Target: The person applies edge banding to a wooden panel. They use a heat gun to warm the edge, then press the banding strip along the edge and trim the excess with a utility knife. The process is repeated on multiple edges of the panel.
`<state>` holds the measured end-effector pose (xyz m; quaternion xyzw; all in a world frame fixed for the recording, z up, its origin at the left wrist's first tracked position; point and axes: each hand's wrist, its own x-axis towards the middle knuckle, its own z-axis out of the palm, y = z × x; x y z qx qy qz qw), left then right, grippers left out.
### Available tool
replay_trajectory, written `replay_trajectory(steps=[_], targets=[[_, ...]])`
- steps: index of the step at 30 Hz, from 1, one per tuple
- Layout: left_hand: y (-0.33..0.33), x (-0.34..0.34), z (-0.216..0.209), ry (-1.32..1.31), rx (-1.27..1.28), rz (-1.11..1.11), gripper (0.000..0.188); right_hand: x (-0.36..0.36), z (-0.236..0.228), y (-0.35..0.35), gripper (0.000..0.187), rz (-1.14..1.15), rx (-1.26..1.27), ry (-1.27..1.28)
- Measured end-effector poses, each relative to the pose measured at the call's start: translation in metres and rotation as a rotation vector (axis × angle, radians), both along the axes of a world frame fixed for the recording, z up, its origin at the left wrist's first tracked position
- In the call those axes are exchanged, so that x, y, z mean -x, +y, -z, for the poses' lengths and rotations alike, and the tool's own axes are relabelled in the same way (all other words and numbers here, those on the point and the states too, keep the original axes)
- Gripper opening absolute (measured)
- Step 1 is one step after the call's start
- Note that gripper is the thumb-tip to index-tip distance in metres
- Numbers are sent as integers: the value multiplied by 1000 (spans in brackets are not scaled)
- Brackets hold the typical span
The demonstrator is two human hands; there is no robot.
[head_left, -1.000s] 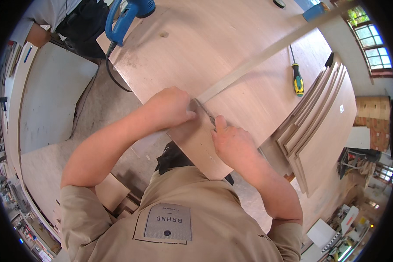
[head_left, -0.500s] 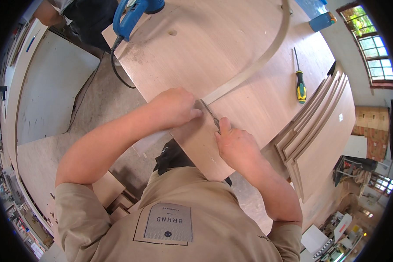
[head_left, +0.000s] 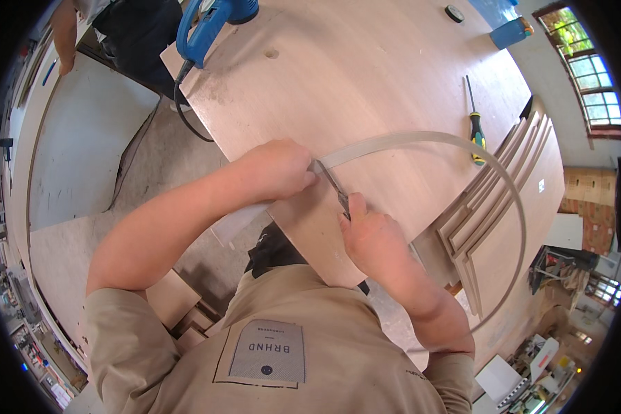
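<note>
My left hand [head_left: 281, 168] is closed, fingers pinched at the end of a pale, thin edging strip [head_left: 421, 137]; the fingertips partly hide the grip. From there the strip bows across the wooden panel [head_left: 310, 83] and loops down past my right forearm. My right hand [head_left: 376, 238] is wrapped round a slim metal-bladed tool [head_left: 334, 181], its handle mostly hidden in the fist. The blade's tip meets the strip close beside my left fingers, over the panel's near part.
A blue power tool [head_left: 210, 31] with a black cord sits at the panel's far left. A screwdriver [head_left: 477, 131] lies at the right, near stacked boards [head_left: 510, 228]. A blue bottle [head_left: 509, 34] and a black round object [head_left: 454, 13] are farther off. Another person [head_left: 134, 41] stands far left.
The strip's long free part has swung from the far side of the panel to the right, now looping over the stacked boards. Both hands stay nearly in place.
</note>
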<state>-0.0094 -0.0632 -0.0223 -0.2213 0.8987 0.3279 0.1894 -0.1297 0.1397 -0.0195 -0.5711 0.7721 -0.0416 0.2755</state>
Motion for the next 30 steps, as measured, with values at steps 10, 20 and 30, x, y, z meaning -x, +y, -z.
replay_trajectory(steps=[10,20,30], targets=[[0,3,0,-26,17,24,40,-4,-1,-4,20,-54,4,148],[1,8,-6,-65,-4,55,38,3,-9,-10,32,-163,-116,210],[9,11,-7,-139,31,22,34,-2,-7,-6,17,-125,-98,157]])
